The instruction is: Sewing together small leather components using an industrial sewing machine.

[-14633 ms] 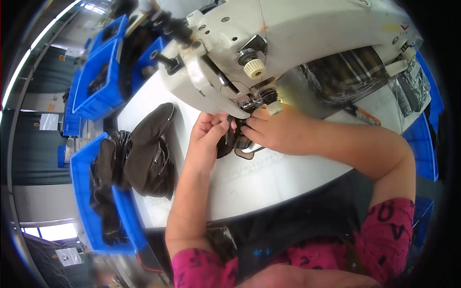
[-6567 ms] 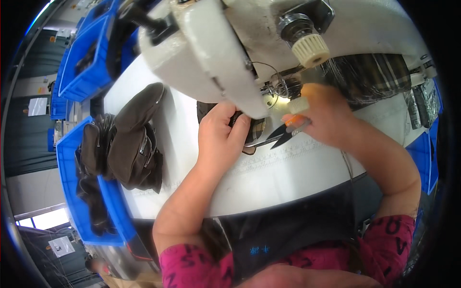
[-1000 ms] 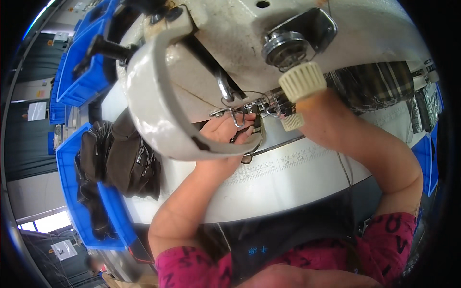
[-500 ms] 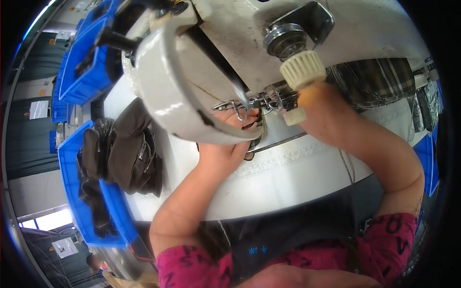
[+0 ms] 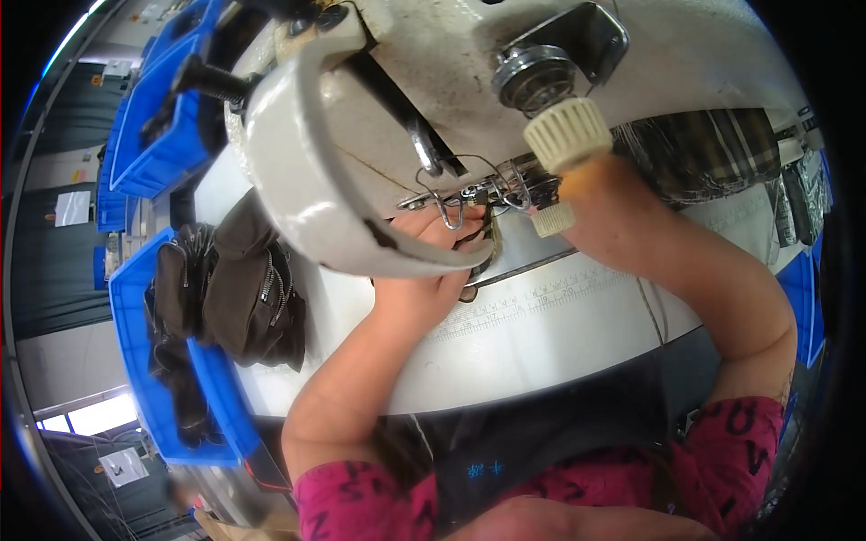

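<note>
A white sewing machine head (image 5: pixel 433 72) fills the upper middle, its curved white guard (image 5: pixel 302 180) crossing in front of my left hand (image 5: pixel 437 231). That hand lies beside the presser foot area, fingers bent and closed on a small dark cloth piece (image 5: pixel 470 293), which is mostly hidden. A shiny metal lever (image 5: pixel 424 149) and bent wire guides (image 5: pixel 446 212) stand over the fingers. My right hand (image 5: pixel 591 203) reaches in from the right, behind the cream ribbed knob (image 5: pixel 568 131). Its fingers are hidden by the knobs and metal parts.
Dark zippered pouches (image 5: pixel 248 293) are piled at the left, partly over a blue bin (image 5: pixel 221 397). More blue bins (image 5: pixel 167 117) stand at the far left. Dark plaid cloth (image 5: pixel 713 153) lies behind my right forearm. A printed ruler scale (image 5: pixel 523 311) runs along the white table (image 5: pixel 505 361).
The machine's shiny lever has risen up and left, and the wire guide by it has shifted. The guard appears slightly further left. Both my hands stay almost in place.
</note>
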Motion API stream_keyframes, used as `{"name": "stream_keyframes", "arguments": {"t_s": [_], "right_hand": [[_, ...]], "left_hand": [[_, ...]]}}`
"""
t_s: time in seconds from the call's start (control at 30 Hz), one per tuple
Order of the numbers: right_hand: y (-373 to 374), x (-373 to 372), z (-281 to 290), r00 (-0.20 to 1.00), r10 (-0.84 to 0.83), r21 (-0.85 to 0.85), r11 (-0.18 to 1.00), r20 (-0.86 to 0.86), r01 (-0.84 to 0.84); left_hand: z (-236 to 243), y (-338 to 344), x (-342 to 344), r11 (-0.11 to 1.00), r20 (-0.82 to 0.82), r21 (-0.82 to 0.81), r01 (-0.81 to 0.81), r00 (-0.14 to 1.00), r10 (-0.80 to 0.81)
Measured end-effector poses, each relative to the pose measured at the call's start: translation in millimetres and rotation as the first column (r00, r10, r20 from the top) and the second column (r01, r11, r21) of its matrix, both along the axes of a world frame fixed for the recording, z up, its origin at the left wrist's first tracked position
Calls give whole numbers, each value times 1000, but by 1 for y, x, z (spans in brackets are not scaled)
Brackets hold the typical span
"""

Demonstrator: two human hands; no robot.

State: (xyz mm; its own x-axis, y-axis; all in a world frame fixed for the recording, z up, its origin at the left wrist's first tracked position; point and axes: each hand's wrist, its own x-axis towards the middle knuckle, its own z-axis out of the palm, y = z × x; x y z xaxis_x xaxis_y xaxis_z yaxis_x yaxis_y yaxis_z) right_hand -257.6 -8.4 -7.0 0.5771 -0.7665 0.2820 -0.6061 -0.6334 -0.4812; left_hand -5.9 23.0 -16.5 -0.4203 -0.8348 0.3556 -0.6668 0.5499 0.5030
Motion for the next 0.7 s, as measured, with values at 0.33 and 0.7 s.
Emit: {"name": "stream_keyframes", "arguments": {"t_s": [0.33,0.7], "right_hand": [[2,2,-1,999,-32,-26,999,3,32],[0,3,-4,998,-56,-95,994,-27,53]], "left_hand": [[-3,-1,0,998,-78,-48,30,996,-34],[-3,-2,-1,999,0,-30,14,1000,-14]]}}
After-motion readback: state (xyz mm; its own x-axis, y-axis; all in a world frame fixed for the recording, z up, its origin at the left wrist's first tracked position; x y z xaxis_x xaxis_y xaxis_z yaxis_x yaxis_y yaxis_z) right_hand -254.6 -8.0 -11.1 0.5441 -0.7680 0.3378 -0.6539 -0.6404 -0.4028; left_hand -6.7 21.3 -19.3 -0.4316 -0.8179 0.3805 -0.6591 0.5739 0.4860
